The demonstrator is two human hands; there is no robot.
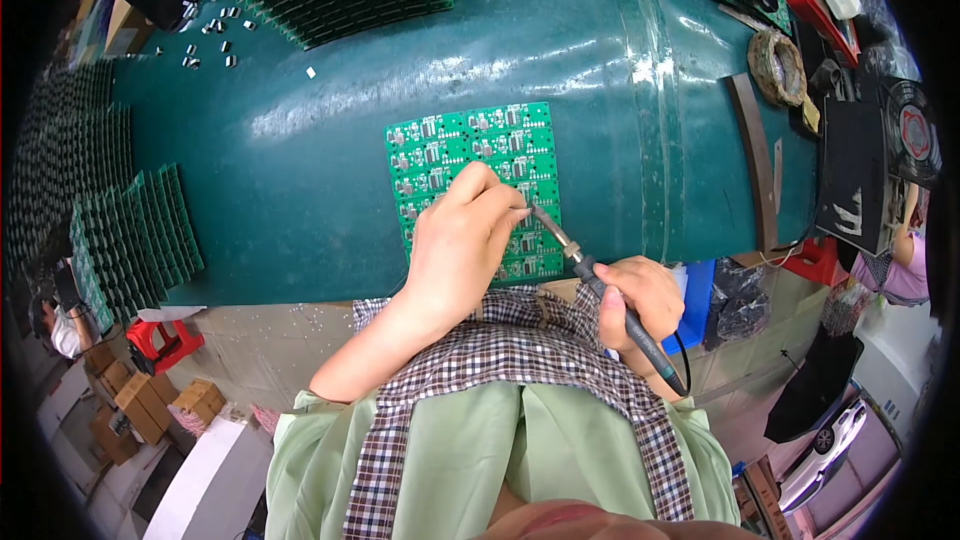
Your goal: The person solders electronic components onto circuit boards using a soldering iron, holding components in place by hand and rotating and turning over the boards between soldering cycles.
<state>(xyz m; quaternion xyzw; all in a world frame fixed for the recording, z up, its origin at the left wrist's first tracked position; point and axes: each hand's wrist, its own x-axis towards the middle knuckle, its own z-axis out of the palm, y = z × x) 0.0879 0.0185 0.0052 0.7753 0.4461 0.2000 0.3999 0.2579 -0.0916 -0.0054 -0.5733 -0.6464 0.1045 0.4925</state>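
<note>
Circuit board [512, 162] below pinched-together left grip [457, 242]; right grip [645, 298] clamped on soldering iron [588, 272].

We see our printed circuit board panel [511, 146] in green flecked with black and silver. The tabletop [300, 200] under it is teal. Right of the panel, our soldering iron [645, 340] is dark grey-handled, the bin [697, 305] blue. On the panel's near side, our apron [510, 365] is checked brown, white and navy over a pale green shirt [450, 440].
</note>
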